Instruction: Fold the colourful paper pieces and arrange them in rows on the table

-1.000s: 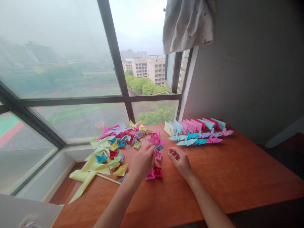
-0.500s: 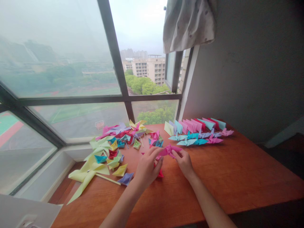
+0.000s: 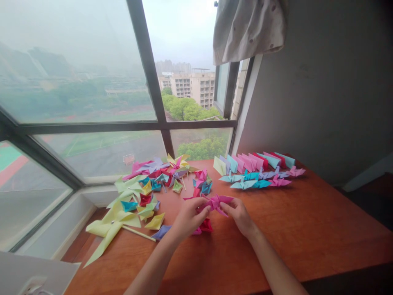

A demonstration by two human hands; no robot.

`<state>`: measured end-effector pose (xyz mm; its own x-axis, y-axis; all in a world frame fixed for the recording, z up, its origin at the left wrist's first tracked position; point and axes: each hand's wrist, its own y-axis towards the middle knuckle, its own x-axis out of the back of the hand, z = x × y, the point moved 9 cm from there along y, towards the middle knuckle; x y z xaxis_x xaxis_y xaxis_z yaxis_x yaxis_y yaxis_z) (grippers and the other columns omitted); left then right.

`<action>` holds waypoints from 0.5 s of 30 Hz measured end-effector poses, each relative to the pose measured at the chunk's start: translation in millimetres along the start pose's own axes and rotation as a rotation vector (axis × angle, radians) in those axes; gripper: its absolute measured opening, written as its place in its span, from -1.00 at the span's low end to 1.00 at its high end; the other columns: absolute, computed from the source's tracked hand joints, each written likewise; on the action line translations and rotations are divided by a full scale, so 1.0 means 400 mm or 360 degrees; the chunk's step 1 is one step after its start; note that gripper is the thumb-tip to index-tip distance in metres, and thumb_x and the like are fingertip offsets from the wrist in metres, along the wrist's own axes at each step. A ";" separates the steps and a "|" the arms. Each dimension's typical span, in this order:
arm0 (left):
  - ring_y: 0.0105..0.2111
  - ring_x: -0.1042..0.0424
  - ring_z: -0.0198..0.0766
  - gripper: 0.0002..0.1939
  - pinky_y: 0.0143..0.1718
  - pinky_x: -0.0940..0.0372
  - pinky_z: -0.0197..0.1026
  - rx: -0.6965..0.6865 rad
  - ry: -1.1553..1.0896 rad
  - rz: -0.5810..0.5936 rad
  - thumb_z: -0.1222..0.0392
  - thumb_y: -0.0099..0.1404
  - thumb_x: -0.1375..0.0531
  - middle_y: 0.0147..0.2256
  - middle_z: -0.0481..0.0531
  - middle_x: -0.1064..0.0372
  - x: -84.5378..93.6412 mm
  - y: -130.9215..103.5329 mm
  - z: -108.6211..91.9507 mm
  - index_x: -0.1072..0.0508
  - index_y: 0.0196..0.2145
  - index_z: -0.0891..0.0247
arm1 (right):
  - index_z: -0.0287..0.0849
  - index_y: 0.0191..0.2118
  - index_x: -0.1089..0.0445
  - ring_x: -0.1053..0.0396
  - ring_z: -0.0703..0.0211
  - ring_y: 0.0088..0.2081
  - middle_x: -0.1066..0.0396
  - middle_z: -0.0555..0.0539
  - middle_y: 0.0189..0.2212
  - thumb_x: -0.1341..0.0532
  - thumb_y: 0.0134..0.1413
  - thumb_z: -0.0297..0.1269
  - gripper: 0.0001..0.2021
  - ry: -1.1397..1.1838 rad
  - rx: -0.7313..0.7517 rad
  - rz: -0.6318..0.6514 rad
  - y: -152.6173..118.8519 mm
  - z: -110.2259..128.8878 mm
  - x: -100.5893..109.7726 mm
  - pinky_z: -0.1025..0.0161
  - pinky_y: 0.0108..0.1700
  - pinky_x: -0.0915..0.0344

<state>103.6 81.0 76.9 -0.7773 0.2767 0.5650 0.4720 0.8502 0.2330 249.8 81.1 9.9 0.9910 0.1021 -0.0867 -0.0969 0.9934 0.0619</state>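
Observation:
A pink folded paper crane [image 3: 216, 201] is stretched between both hands above the wooden table [image 3: 294, 233]. My left hand [image 3: 190, 215] pinches its left end between thumb and fingers. At its right end, my right hand [image 3: 241, 215] closes on the other tip. Below and behind the left hand lie red and pink folded papers, among them a red one [image 3: 206, 225], partly hidden by the fingers. A blue-purple paper boat [image 3: 161, 232] sits near my left forearm, which covers part of it.
Left on the table are several paper boats, such as a yellow one [image 3: 155, 221], and a large yellow pinwheel [image 3: 113, 223] on a stick. Back right, paper cranes [image 3: 244, 184] lie in rows before standing folded papers [image 3: 245, 162]. Windows [image 3: 92, 155] border the far side.
Both hands have come down and slightly nearer with the pink crane, exposing more of the papers behind. The right hand's fingers have shifted to the crane's right tip. The view has moved slightly.

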 end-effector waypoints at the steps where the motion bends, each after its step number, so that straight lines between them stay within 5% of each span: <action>1: -0.45 -0.34 -0.31 -0.84 -0.42 -0.16 -0.33 0.0010 -0.0024 0.0004 0.25 0.32 -0.13 -0.44 -0.01 -0.45 0.000 -0.001 0.003 -0.50 -0.33 0.31 | -0.20 -0.21 -0.56 -0.35 0.19 -0.37 -0.50 -0.06 -0.40 -0.28 0.07 -0.04 -0.68 -0.0002 0.0006 0.0064 -0.001 0.007 -0.010 0.29 -0.34 -0.24; 15: -0.49 -0.24 -0.34 -0.79 -0.46 -0.10 -0.34 0.0105 -0.0120 0.0094 0.17 0.34 -0.13 -0.50 -0.05 -0.34 -0.012 -0.022 0.033 -0.46 -0.39 0.32 | -0.20 -0.32 -0.51 -0.20 0.28 -0.42 -0.36 0.01 -0.46 -0.31 0.07 -0.08 -0.75 -0.0063 -0.0039 0.0175 -0.008 0.007 -0.022 0.35 -0.36 -0.13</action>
<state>97.8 78.3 61.6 -0.7794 0.3579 0.5142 0.4914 0.8584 0.1472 241.7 76.6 13.3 0.9771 0.2087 -0.0412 -0.2068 0.9774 0.0442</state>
